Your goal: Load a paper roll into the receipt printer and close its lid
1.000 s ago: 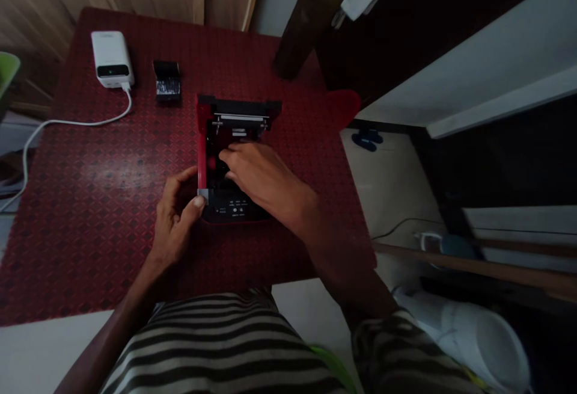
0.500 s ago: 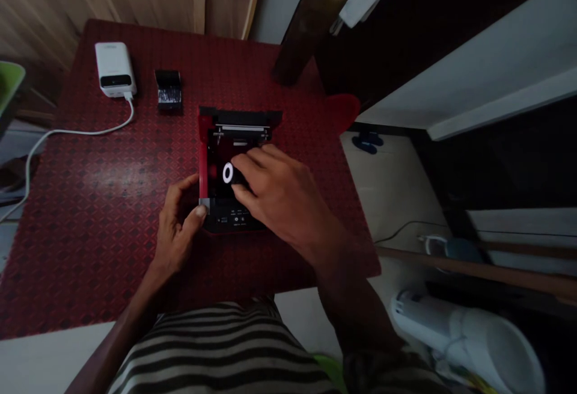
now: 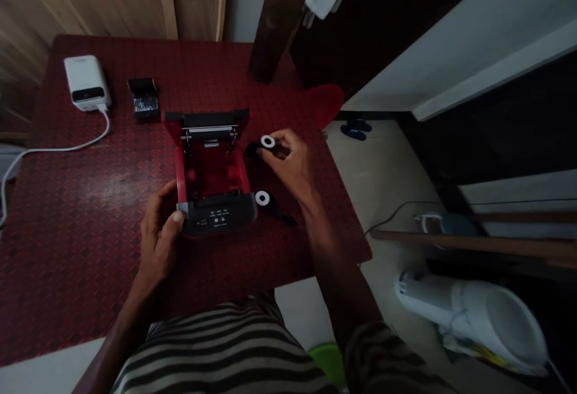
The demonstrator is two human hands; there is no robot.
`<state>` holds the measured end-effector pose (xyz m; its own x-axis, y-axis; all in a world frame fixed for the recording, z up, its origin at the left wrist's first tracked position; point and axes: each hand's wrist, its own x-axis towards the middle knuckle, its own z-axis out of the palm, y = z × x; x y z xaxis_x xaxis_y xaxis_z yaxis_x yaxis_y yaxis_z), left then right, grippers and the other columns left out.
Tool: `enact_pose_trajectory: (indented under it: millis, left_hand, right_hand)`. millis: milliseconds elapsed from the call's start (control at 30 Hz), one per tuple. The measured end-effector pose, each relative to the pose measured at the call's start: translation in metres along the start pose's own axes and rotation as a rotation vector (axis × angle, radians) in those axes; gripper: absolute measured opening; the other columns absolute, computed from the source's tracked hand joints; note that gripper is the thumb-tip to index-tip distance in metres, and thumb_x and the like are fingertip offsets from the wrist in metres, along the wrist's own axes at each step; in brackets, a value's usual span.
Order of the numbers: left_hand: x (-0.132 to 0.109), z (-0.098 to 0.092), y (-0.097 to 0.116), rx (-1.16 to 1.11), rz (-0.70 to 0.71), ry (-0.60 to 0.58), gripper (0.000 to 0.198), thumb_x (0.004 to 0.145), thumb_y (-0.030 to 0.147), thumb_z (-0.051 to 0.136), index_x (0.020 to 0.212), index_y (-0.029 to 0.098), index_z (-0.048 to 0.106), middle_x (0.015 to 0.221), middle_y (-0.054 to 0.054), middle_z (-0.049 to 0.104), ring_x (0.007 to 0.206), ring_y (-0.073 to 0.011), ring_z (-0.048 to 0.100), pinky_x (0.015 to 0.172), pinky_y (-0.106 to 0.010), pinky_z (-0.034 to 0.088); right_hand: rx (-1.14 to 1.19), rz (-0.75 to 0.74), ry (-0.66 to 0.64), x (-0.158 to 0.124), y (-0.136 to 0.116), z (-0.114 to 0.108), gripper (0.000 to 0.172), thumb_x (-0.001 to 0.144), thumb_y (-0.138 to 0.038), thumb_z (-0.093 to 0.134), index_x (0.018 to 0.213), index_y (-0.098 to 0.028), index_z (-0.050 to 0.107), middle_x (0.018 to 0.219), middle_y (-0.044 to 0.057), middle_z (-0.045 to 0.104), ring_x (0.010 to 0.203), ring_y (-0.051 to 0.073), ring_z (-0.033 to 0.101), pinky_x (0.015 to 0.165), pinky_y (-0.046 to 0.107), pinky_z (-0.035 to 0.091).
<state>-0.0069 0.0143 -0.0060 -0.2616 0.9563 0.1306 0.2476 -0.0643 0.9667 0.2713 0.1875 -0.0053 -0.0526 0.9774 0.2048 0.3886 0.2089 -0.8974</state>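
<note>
A small red and black printer (image 3: 219, 210) sits on the table with its lid raised and its red inner bay bare. My left hand (image 3: 157, 228) grips the front left corner, thumb on top and fingers along the side. To the right of the printer, my right hand (image 3: 291, 159) pinches a black roll (image 3: 267, 141) with a white ring-shaped end. A second black roll (image 3: 262, 198) with a white ring end lies by the printer's front right corner, a dark strip trailing from it.
At the back left are a white power bank (image 3: 88, 84) with a white cable (image 3: 63, 148) and a small black, partly shiny item (image 3: 145, 99). A brown bottle (image 3: 274, 27) with a green cap stands at the back. A red stool (image 3: 327, 105) shows beyond the table's right edge.
My right hand has lifted the roll out of the printer's bay and moved right with it. The bay and the second roll now show. My left hand stays on the printer.
</note>
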Motion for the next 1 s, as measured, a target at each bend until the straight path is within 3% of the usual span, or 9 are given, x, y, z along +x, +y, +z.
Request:
enact_pose_trajectory:
  millis: [233,400,533,600,667,767,867,1000]
  left_hand:
    - [-0.002,-0.002,-0.003,0.0,-0.002,-0.012,0.065,0.113,0.074,0.068,0.156,0.026,0.075,0.153,-0.014,0.082,0.141,-0.0394,0.078,0.12,-0.057,0.063]
    - [-0.001,-0.001,0.001,-0.01,0.017,-0.015,0.063,0.114,0.074,0.069,0.155,0.026,0.076,0.149,-0.013,0.084,0.135,-0.0378,0.08,0.112,-0.053,0.066]
    - [-0.002,-0.001,-0.001,0.013,0.004,-0.018,0.064,0.114,0.073,0.068,0.156,0.025,0.076,0.15,-0.012,0.083,0.136,-0.0375,0.08,0.114,-0.051,0.065]
    - [-0.001,-0.001,-0.002,0.017,0.009,-0.014,0.064,0.114,0.073,0.068,0.156,0.025,0.076,0.149,-0.011,0.084,0.135,-0.037,0.08,0.113,-0.05,0.065]
    - [-0.001,-0.001,-0.002,0.021,0.033,-0.01,0.064,0.114,0.073,0.068,0.156,0.026,0.077,0.147,-0.011,0.084,0.133,-0.0363,0.081,0.112,-0.05,0.065]
    - [0.0,-0.001,-0.001,0.028,0.058,-0.006,0.062,0.115,0.073,0.068,0.154,0.026,0.077,0.148,-0.011,0.084,0.134,-0.0361,0.08,0.114,-0.05,0.066]
    - [-0.001,-0.002,0.0,0.035,0.036,-0.017,0.062,0.115,0.072,0.067,0.155,0.026,0.077,0.15,-0.012,0.084,0.137,-0.0371,0.079,0.116,-0.052,0.066]
    - [-0.002,-0.002,-0.001,0.045,0.018,-0.024,0.064,0.115,0.072,0.066,0.159,0.025,0.075,0.155,-0.013,0.081,0.142,-0.0384,0.078,0.121,-0.055,0.063]
  right_hand:
    - [0.042,0.013,-0.127,-0.01,0.013,0.011,0.027,0.091,-0.042,0.086,0.113,-0.03,0.074,0.114,0.003,0.089,0.112,0.03,0.087,0.108,0.052,0.066]
    - [0.043,0.094,-0.091,-0.025,0.018,-0.008,0.052,0.084,-0.035,0.091,0.133,-0.029,0.077,0.137,0.009,0.09,0.122,0.031,0.086,0.108,0.051,0.068]
    - [-0.083,0.134,-0.112,-0.062,0.018,-0.035,0.019,0.094,-0.036,0.084,0.111,-0.027,0.085,0.104,0.005,0.088,0.087,0.024,0.077,0.083,0.041,0.063]
    - [-0.102,0.131,-0.163,-0.082,0.012,-0.044,0.011,0.092,-0.03,0.084,0.102,-0.027,0.087,0.098,0.003,0.086,0.079,0.022,0.073,0.078,0.039,0.06]
    - [-0.093,0.111,-0.207,-0.097,0.005,-0.046,0.025,0.088,-0.022,0.084,0.111,-0.029,0.091,0.108,0.004,0.089,0.086,0.023,0.076,0.082,0.039,0.062]
    - [-0.065,0.04,-0.24,-0.107,-0.002,-0.034,0.044,0.088,-0.015,0.083,0.128,-0.032,0.09,0.132,0.006,0.09,0.113,0.027,0.083,0.099,0.044,0.067]
    - [-0.026,-0.03,-0.215,-0.107,-0.001,-0.017,0.04,0.091,-0.014,0.081,0.126,-0.032,0.089,0.135,0.007,0.09,0.128,0.031,0.083,0.115,0.05,0.066]
    - [-0.011,-0.04,-0.199,-0.106,0.002,-0.007,0.035,0.094,-0.014,0.076,0.121,-0.031,0.088,0.129,0.006,0.09,0.125,0.031,0.084,0.117,0.051,0.066]
